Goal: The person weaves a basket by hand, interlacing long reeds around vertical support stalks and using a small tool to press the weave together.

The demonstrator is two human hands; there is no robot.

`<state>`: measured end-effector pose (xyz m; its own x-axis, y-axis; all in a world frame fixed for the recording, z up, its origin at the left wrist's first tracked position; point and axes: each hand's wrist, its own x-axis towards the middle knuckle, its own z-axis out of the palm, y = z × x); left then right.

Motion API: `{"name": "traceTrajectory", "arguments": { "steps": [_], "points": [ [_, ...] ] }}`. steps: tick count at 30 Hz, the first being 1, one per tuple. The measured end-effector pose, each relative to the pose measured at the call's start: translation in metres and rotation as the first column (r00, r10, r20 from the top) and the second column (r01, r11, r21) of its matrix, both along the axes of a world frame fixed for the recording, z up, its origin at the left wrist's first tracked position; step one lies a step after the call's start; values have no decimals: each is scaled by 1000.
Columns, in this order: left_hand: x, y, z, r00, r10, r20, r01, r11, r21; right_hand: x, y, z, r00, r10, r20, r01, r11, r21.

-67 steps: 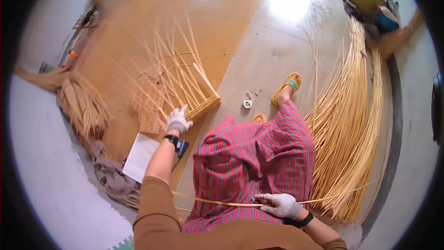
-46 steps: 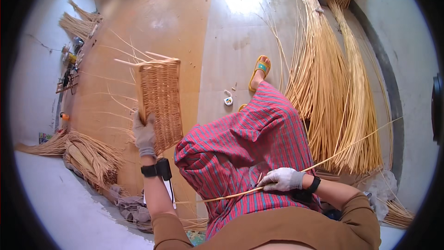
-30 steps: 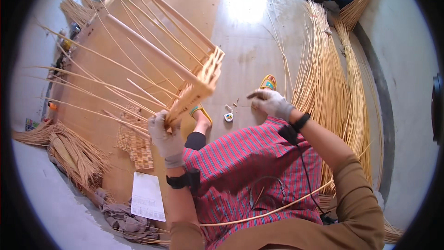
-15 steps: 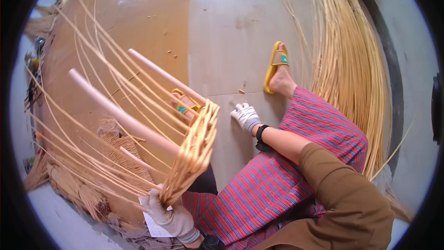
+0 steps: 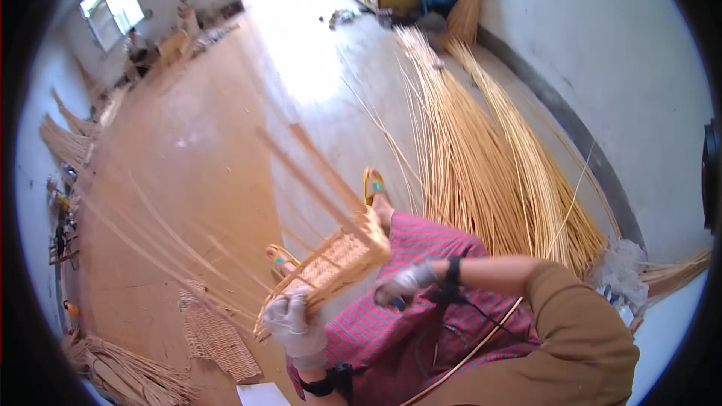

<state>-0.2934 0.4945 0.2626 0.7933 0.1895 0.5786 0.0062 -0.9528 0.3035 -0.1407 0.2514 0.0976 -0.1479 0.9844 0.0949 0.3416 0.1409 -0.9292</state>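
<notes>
While the left hand (image 5: 296,328) clasps the near end of the wicker basket (image 5: 337,257), I see its long axis run forward and rightward, left of the curled right hand (image 5: 409,283); that hand sits just beside the far end; whether it holds anything I cannot tell.

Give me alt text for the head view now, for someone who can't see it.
A gloved left hand grips a woven basket with long rods jutting out; the gloved right hand is nearby, above striped cloth. Reed bundles lie on the floor.
</notes>
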Motion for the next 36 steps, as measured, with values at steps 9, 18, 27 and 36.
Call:
{"name": "traceTrajectory", "arguments": {
  "steps": [9,18,27,36],
  "points": [
    [-53,-152,10,982,-185,-40,188,976,110,-204,-169,40,-185,-365,-913,-93,931,-353],
    [-92,-204,-65,959,-64,-277,93,991,95,-199,-220,82,-5,-760,-650,361,604,-710],
    [-95,-217,-77,972,-79,-222,91,995,45,-170,-210,91,17,-841,-540,465,485,-741],
    [-78,-207,-88,967,-5,-256,27,996,85,-167,-199,93,391,-864,-318,701,503,-505]
  ]
}}
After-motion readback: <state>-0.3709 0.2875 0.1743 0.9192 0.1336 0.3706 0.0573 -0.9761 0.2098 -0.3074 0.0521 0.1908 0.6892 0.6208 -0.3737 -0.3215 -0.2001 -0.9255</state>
